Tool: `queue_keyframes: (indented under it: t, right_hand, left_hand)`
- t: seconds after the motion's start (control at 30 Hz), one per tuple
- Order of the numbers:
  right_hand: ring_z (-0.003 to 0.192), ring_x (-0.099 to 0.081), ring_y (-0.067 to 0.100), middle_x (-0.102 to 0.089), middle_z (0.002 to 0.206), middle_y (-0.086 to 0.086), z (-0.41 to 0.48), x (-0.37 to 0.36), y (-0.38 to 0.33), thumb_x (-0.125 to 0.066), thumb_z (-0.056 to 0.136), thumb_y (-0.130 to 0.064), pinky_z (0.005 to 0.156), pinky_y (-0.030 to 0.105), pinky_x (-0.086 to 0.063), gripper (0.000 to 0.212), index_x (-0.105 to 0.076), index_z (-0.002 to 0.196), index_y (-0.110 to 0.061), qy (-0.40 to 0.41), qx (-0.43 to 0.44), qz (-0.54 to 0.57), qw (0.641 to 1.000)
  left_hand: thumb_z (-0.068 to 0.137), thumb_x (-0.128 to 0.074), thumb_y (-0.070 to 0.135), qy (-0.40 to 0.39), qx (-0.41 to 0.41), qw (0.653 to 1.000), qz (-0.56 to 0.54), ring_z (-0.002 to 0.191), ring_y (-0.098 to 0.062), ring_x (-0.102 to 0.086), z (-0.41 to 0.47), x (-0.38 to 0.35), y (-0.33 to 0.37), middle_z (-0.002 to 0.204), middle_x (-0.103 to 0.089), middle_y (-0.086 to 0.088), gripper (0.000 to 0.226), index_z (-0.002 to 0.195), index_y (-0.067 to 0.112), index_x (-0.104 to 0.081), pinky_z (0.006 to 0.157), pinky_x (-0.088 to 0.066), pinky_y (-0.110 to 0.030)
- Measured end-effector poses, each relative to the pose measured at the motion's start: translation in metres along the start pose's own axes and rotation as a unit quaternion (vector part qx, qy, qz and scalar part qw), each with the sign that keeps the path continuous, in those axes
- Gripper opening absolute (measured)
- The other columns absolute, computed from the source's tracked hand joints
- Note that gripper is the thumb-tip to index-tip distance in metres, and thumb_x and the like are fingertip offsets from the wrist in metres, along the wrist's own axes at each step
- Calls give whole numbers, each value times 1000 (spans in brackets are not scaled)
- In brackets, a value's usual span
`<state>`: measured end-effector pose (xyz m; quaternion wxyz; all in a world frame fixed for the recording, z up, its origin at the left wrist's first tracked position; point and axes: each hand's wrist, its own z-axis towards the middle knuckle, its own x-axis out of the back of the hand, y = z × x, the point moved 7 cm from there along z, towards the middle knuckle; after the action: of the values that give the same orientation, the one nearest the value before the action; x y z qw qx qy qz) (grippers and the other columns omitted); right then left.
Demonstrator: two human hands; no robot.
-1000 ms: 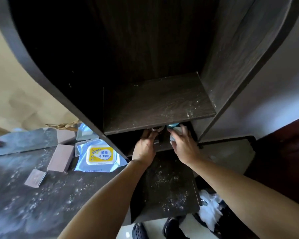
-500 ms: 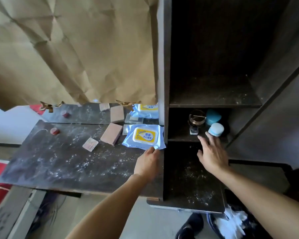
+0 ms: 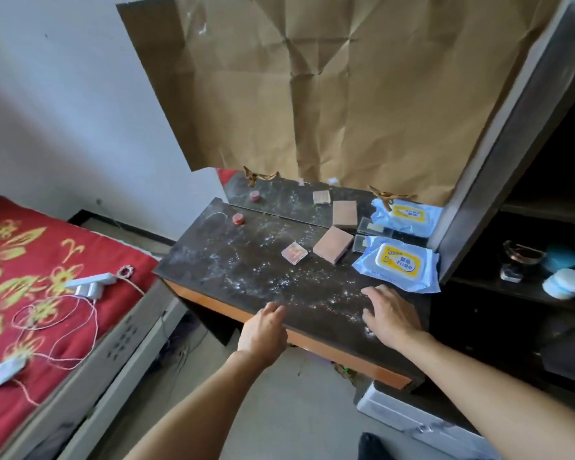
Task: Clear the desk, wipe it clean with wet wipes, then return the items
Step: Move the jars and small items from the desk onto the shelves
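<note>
Behind the desk [image 3: 246, 270], a creased sheet of brown paper [image 3: 329, 94] covers the wall. Only a low strip of mirror [image 3: 286, 197] shows under its lower edge.

Right side: shelf unit [image 3: 498, 180], cut off by the frame edge, interior dark. On one shelf a white round jar [image 3: 562, 283] is readable; the dark glassy item beside it I cannot make out.

Left side: bed [image 3: 30, 254] with red patterned cover, cut off. A white charger [image 3: 90, 284] and thin cords lie on it.

Desk top is dark and speckled with white dust. The pack of wet wipes [image 3: 397, 264] lies flat at the back right corner, lid up, beside the shelf unit's side panel. A brown box [image 3: 333, 249] sits just left of it, then a small clear case [image 3: 294, 253], and a small red piece [image 3: 238, 219] lies well apart near the back left.

Both forearms reach in from the bottom of the frame.

My right hand [image 3: 390, 315]: palm down over the dusty front right area, fingers straight and spread, holding nothing. Whether it touches the top I cannot tell.

My left hand [image 3: 263, 333]: at the front edge, fingers relaxed and together, tips on the rim, empty.
</note>
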<state>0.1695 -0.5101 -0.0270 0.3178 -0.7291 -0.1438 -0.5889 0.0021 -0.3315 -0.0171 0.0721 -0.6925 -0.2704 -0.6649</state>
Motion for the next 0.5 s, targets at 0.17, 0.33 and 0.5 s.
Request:
queue_keyframes:
  t: [0.17,0.33,0.5]
  right_hand:
    - [116,-50,20,-51,126,-2,48,-20,-53,-53,89,-31,84,35,-48,42,-45,130,-25,-29,41,-13,999]
    - [114,-54,22,-55,125,-1,122,-47,-90,-52,88,-32,87,37,-48,41,-46,128,-24,-56,44,-6,997]
    - [103,-58,25,-58,115,2,186,-72,-112,-53,88,-33,78,35,-48,34,-50,118,-18,-89,20,-11,996]
  left_hand:
    - [87,-50,19,-2,42,999,-10,100,-25,-58,17,5,-57,113,-54,-1,35,121,19,-53,76,-50,-37]
    - [87,-49,21,-15,63,998,-6,95,-26,-58,68,10,-110,106,-53,-1,23,110,17,-53,75,-50,-40]
    - [89,-50,26,-52,83,995,-10,102,-23,-57,122,14,-153,113,-52,0,29,117,21,-52,81,-49,-37]
